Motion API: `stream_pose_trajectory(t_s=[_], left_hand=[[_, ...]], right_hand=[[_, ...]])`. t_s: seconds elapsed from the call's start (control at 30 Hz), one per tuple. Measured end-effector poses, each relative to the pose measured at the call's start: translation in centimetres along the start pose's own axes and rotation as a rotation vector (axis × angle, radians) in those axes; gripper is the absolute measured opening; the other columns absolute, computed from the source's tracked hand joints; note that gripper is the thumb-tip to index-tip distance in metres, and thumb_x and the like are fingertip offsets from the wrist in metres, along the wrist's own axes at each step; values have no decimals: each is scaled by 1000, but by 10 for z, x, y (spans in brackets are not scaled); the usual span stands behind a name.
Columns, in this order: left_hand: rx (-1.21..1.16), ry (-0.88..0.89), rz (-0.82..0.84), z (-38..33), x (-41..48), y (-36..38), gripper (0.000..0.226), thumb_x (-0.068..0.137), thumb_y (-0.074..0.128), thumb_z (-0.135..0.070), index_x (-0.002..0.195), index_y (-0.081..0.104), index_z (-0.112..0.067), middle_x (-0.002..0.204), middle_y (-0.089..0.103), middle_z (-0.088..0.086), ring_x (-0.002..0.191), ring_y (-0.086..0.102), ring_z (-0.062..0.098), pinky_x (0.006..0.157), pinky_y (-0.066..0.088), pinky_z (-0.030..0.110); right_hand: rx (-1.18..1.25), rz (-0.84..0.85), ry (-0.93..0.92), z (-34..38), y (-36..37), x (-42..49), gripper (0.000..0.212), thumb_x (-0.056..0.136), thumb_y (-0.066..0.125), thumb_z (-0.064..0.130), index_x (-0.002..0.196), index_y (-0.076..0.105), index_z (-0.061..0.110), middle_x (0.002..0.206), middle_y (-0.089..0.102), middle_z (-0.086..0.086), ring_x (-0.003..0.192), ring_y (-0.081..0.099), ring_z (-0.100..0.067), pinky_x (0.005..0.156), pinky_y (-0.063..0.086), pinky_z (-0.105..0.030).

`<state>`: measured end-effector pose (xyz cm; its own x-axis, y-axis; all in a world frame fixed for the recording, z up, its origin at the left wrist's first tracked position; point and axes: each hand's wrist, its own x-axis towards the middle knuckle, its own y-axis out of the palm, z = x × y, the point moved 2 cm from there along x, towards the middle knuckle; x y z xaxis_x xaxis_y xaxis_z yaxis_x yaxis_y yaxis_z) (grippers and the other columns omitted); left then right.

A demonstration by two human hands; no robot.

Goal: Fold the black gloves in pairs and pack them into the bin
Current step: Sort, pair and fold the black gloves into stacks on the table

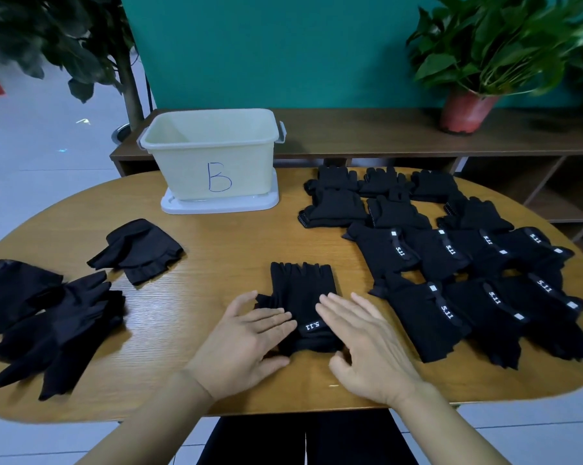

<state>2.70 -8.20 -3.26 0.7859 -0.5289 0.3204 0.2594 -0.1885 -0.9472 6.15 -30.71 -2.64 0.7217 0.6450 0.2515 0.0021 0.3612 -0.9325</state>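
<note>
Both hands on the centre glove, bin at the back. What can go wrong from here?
1. Left hand and right hand only press flat on the centre glove; let go, and its layers may slip apart.
2. The rows of gloves lie close beside the right hand; a sweep could drag them askew.
3. The bin stands on a white lid; a push might slide it.

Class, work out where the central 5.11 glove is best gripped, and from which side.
Probably the glove by its cuff end, from the near edge, left hand and right hand taking a corner each: it lies flat, cuff toward the person, finger stubs pointing away.
</note>
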Motion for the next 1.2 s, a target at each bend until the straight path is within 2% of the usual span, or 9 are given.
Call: stream_pose_trajectory(t_s=[0.23,0.33,0.43,0.53,0.67,0.8,0.87,0.97,1.2], left_hand=[[-156,-82,-114,3,14,3,39,73,67,-37,108,76,-21,94,76,-12,89,68,0,117,27,35],[-322,-230,-218,2,15,3,30,76,65,-34,102,76,-25,82,66,-28,79,62,-9,119,23,30],[-406,-289,-219,-3,15,-2,40,75,70,-51,112,70,-35,100,59,-37,106,54,-15,119,14,33],[-467,-352,-44,-3,12,-4,82,62,67,-83,133,45,-47,133,47,-32,132,28,-17,121,0,29],[-594,-520,-127,7,21,4,44,82,57,-70,122,42,-58,113,61,-38,117,47,-18,114,22,41],[-756,-727,-145,17,37,14,39,85,49,-74,122,40,-70,105,68,-32,110,62,-5,107,40,50],[-694,-815,-176,15,43,12,39,90,53,-62,129,46,-58,97,68,-30,109,62,-3,106,41,50],[-526,-891,-197,12,51,11,43,97,53,-48,137,54,-31,90,70,-16,113,61,4,110,35,44],[-336,-990,-94,15,67,10,38,99,46,-51,131,52,-30,65,60,-11,95,62,6,103,24,32]], right_hand=[[47,78,20,-13,2,3,78,74,41,29,152,36,20,152,42,8,143,18,7,122,2,-23],[142,2,61,-16,3,9,61,81,61,22,141,52,21,141,55,8,131,18,17,120,6,-19],[285,-110,176,-24,7,13,33,85,71,20,118,68,25,118,68,13,119,44,9,116,31,-28],[375,-128,342,-25,7,17,17,90,66,33,107,67,36,105,67,20,110,53,-5,95,45,-29],[399,-152,464,-21,6,25,15,92,62,46,95,66,32,77,63,18,91,52,-13,80,47,-33],[312,-186,598,-20,4,44,40,94,57,50,67,39,25,53,42,5,57,44,-16,58,32,-29],[239,-160,671,-20,4,55,43,95,53,53,68,33,25,55,41,6,54,41,-14,54,27,-28],[170,-120,751,-21,8,66,35,97,49,55,79,45,25,63,52,7,62,52,-16,57,35,-30],[-17,-40,845,-15,6,81,38,99,45,54,82,53,21,72,56,6,68,51,-16,65,35,-29]])
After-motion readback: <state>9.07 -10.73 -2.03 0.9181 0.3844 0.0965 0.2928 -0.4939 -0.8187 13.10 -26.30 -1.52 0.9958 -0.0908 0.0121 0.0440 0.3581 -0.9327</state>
